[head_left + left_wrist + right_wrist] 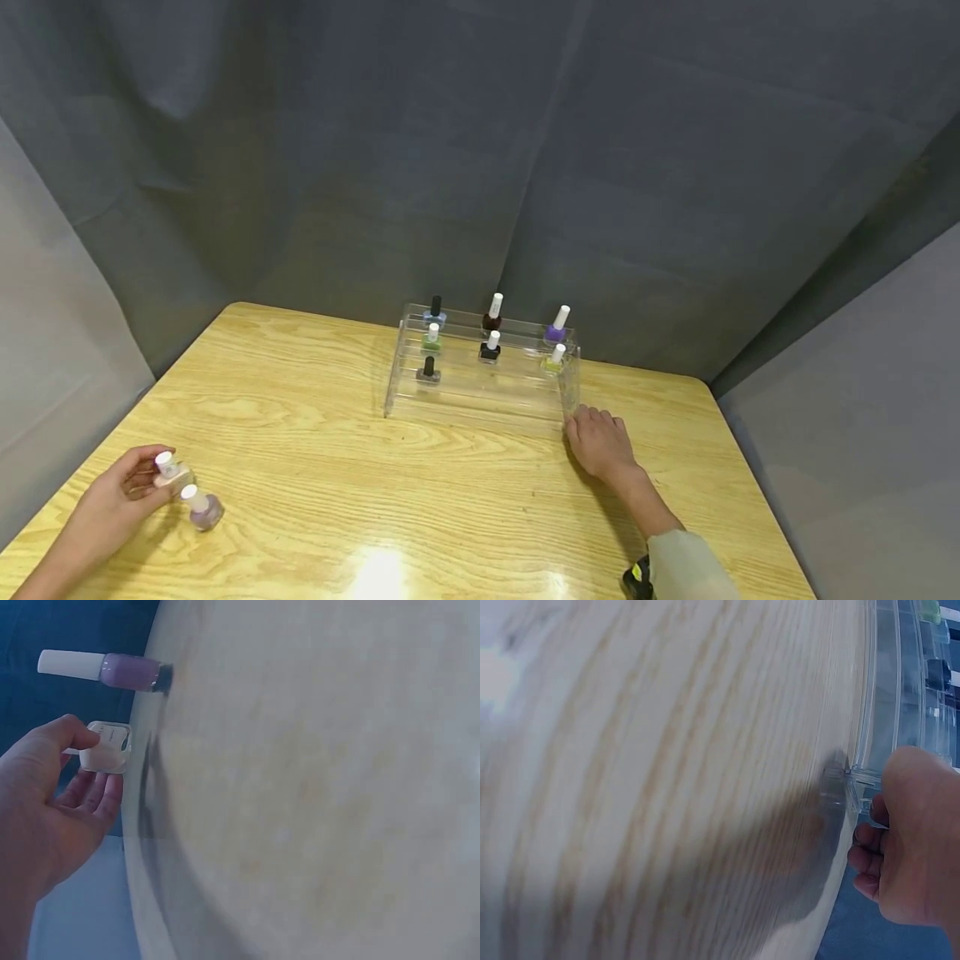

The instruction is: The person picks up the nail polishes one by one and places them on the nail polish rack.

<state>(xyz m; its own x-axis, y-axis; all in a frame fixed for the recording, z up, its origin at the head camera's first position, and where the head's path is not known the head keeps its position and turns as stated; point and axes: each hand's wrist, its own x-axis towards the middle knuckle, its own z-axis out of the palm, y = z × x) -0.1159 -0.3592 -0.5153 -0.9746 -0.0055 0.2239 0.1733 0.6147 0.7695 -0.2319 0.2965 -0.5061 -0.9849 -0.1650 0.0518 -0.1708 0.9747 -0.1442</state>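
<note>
At the table's left, my left hand (pixel 112 508) pinches a pale nail polish bottle (pixel 105 750) with a white cap between thumb and fingers. Right beside it stands a lilac nail polish bottle (pixel 206 512), white-capped and upright on the table. My right hand (pixel 600 442) grips the front right corner of a clear tiered display stand (pixel 480 410); in the right wrist view its fingers (pixel 866 859) are curled beside the stand's end. Three bottles stand on the top tier, three on the middle one, and a grey nail polish bottle (pixel 428 375) at the left of the lower tier.
The wooden table (pixel 337 483) runs back to a dark grey curtain (pixel 375 167) behind the stand. Pale panels (pixel 862 433) close off both sides. A black item (pixel 637 579) shows by the right sleeve at the bottom edge.
</note>
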